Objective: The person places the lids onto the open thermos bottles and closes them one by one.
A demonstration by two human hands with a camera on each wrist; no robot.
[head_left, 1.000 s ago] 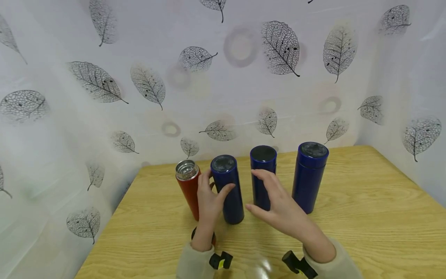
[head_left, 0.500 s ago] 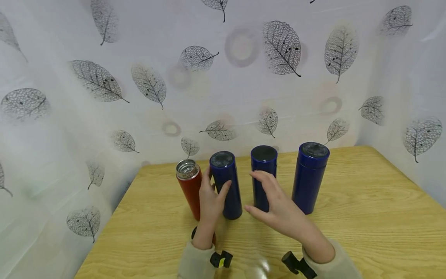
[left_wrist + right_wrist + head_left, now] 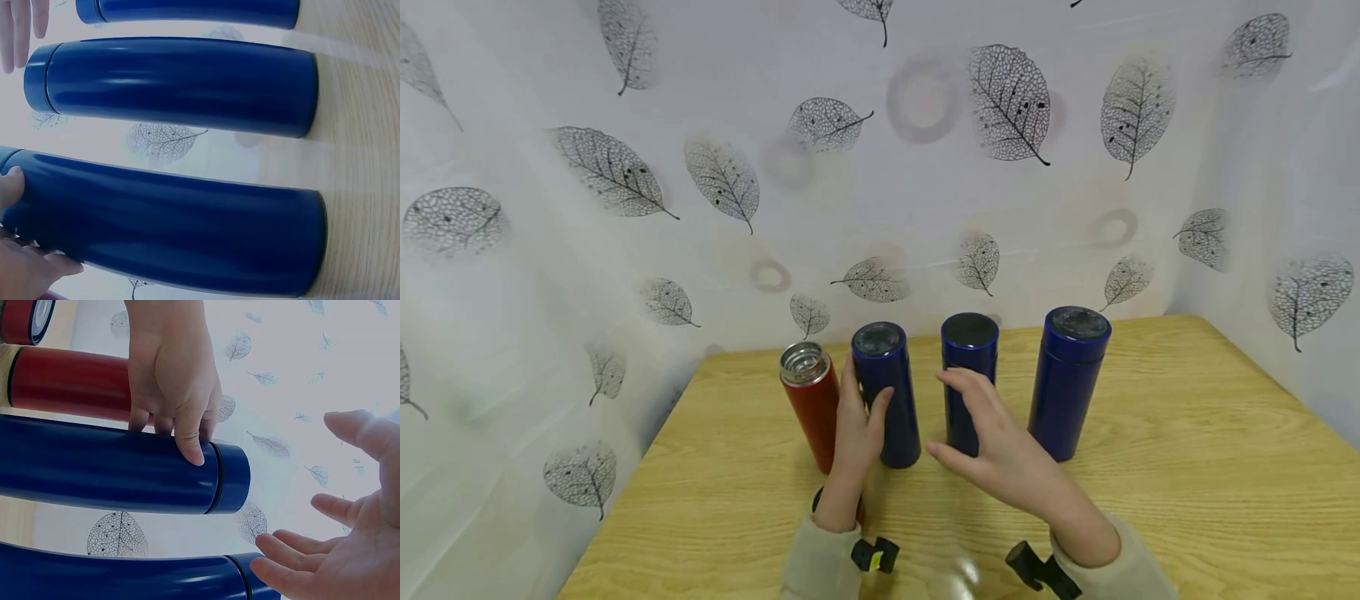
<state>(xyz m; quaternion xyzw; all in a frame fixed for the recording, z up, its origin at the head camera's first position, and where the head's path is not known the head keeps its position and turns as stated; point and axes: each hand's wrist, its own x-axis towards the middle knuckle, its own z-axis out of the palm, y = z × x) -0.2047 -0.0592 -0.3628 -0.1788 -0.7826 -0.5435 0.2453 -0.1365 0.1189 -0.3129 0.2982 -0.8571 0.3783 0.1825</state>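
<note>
My left hand point(image 3: 856, 429) grips the leftmost blue thermos point(image 3: 898, 437), which stands upright with its dark-topped lid on. In the right wrist view, the left thumb lies across the front of that blue thermos point(image 3: 94, 465) just under the lid seam, with the other fingers behind it. My right hand point(image 3: 1003, 450) is in front of the middle blue thermos point(image 3: 958, 421), thumb and fingers spread apart, holding nothing. Between hand and bottle a gap shows in the right wrist view. A third blue thermos point(image 3: 1063, 400) stands upright to the right.
Left of the left hand stands a red thermos point(image 3: 812, 417) with its steel mouth uncovered. A red cap point(image 3: 19, 322) with a pale inside lies near it, mostly hidden by the left wrist in the head view. A leaf-print curtain point(image 3: 917, 192) backs the wooden table point(image 3: 1187, 467).
My left hand has slid the leftmost blue thermos slightly away, toward the back of the table, roughly in line with the middle one. The right hand has stayed almost still.
</note>
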